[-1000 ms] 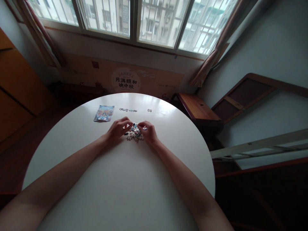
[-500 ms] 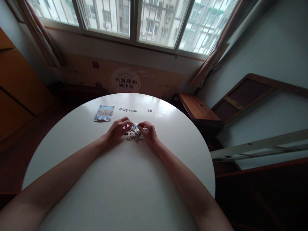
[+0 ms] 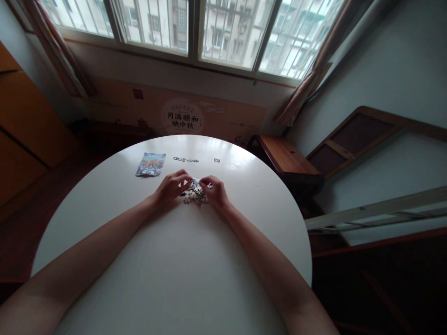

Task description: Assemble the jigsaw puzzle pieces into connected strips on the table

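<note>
A heap of small jigsaw pieces lies on the round white table. At the left of the heap, my left hand is pinched, thumb and forefinger on a jigsaw piece at the far side. Opposite it, my right hand also has its fingertips closed on a jigsaw piece. The fingertips of both hands are close together, and the pieces in them are tiny and partly hidden. Farther back lie a row of joined pieces and a small separate cluster of pieces.
A colourful printed packet lies flat at the back left of the table. Beyond the right rim stands a wooden bench. Barred windows and a printed banner are behind the table.
Almost nothing differs. Both hands stay over the heap in the same pinched pose, and the view has shifted very slightly.
</note>
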Action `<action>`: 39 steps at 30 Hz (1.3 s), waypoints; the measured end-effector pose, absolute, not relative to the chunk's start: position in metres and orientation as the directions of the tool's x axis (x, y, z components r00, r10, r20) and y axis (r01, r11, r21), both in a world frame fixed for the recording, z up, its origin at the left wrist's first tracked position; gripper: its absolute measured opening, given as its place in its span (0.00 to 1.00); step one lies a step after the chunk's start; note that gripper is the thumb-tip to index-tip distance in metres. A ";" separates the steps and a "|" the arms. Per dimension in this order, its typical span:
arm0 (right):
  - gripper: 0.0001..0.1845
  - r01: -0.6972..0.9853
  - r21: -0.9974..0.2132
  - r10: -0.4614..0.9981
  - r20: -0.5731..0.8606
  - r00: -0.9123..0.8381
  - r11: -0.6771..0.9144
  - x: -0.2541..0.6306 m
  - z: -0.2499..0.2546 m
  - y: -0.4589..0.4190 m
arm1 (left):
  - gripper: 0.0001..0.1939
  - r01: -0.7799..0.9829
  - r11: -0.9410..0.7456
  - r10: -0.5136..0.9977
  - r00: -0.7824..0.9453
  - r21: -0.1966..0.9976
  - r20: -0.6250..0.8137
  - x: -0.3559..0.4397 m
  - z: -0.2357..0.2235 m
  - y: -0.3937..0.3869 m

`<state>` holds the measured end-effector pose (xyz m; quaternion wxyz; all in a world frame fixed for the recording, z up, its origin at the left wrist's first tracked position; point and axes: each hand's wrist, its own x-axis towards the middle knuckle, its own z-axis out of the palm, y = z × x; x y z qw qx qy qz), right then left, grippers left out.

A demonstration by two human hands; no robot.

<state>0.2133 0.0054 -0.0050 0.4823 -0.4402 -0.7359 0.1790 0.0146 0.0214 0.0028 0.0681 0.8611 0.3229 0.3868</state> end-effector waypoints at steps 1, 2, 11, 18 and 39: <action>0.04 0.474 -0.689 0.821 0.552 -0.147 0.549 0.213 -0.005 0.005 | 0.08 0.503 -0.781 0.610 0.492 0.369 0.621 0.015 0.003 0.021; 0.04 0.472 -0.689 0.820 0.553 -0.147 0.549 0.213 -0.005 0.005 | 0.09 0.504 -0.780 0.612 0.492 0.370 0.619 0.015 0.003 0.021; 0.04 0.484 -0.679 0.814 0.566 -0.132 0.551 0.213 -0.003 0.004 | 0.10 0.525 -0.763 0.633 0.488 0.378 0.600 0.016 0.003 0.020; 0.04 0.457 -0.691 0.812 0.566 -0.140 0.560 0.213 -0.003 0.004 | 0.09 0.534 -0.752 0.649 0.500 0.386 0.573 0.015 0.002 0.021; 0.05 0.494 -0.654 0.807 0.557 -0.197 0.572 0.212 -0.002 0.003 | 0.08 0.487 -0.815 0.556 0.503 0.314 0.662 0.013 -0.003 0.025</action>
